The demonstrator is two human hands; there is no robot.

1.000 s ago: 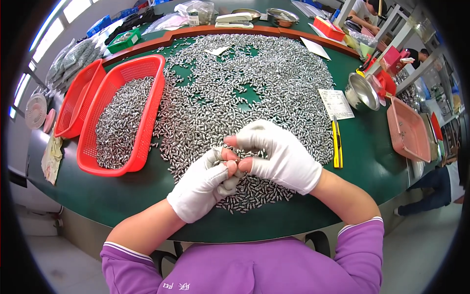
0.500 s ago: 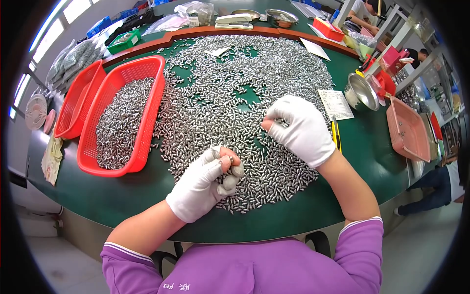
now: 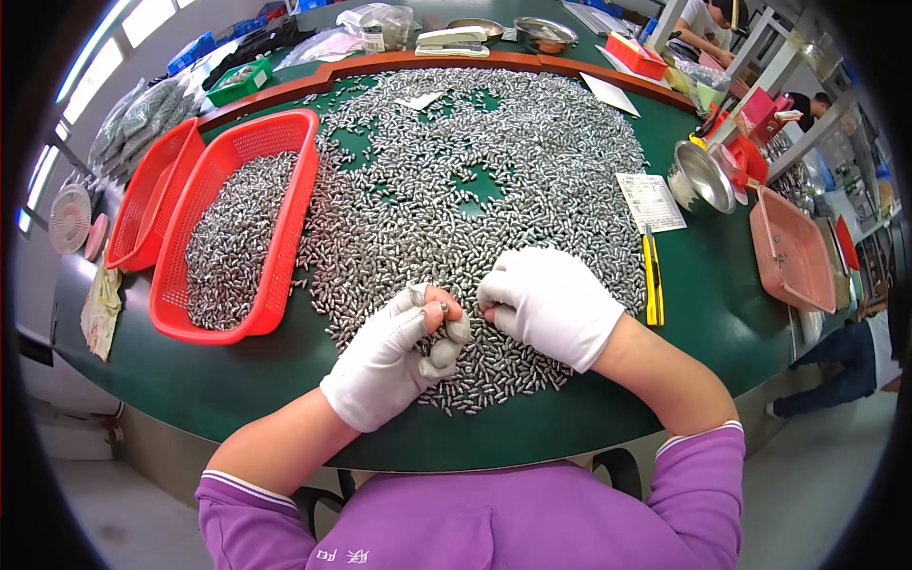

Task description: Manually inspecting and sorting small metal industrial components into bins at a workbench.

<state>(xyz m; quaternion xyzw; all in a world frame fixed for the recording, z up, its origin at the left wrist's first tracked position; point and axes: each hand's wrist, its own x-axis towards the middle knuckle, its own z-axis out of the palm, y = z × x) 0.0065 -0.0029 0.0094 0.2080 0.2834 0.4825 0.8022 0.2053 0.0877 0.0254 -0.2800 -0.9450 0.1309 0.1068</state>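
A small silvery metal cylinder (image 3: 443, 308) sits pinched at the fingertips of the white-gloved left hand (image 3: 394, 356), whose fingers curl around more such pieces. The white-gloved right hand (image 3: 556, 306), fingers bent narrow, touches the wide heap of small silvery metal pieces (image 3: 475, 180) just beside it on the green table (image 3: 722, 285). A red plastic basket (image 3: 275, 256) of pieces lies left; a yellow utility knife (image 3: 652, 275) lies right.

Green table (image 3: 722, 313): heap of small metal parts (image 3: 475, 190), red baskets (image 3: 237, 228), yellow knife (image 3: 652, 275), pink tray (image 3: 790, 252).
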